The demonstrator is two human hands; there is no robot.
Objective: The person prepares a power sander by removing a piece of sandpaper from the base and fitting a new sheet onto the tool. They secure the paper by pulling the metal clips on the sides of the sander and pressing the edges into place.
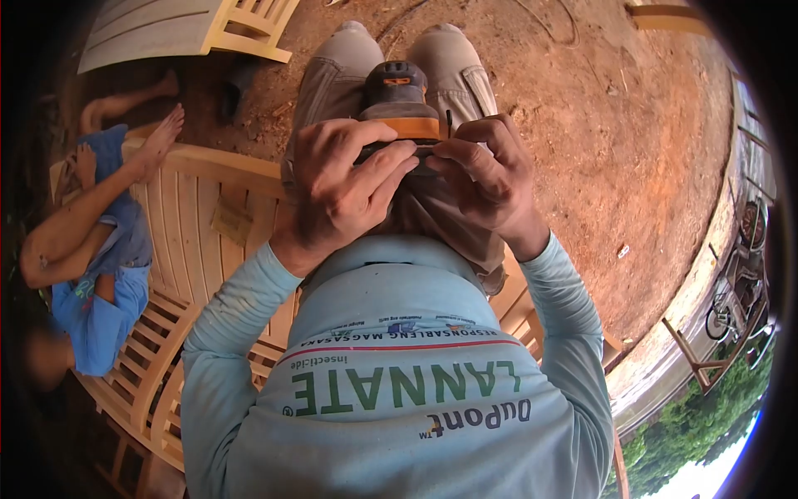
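Note:
An orange-and-black power sander (405,126) rests between my thighs, its dark body toward my knees and its pad side toward me. My left hand (339,179) is closed on the sander's near left edge, its fingers stretched along the dark pad. On the other side my right hand (486,170) pinches at the right end of that same edge, thumb and index finger pressed together. A thin dark lever (450,123) sticks up beside the right fingers. The fingers hide much of the pad edge, and I cannot tell whether a sheet lies under them.
I sit on slatted wooden furniture (179,224). A person in blue (108,283) sits at the left with bare legs drawn up. Another wooden piece (154,33) stands at upper left. Brown dirt ground (615,158) spreads ahead and right; motorbikes (731,303) stand at far right.

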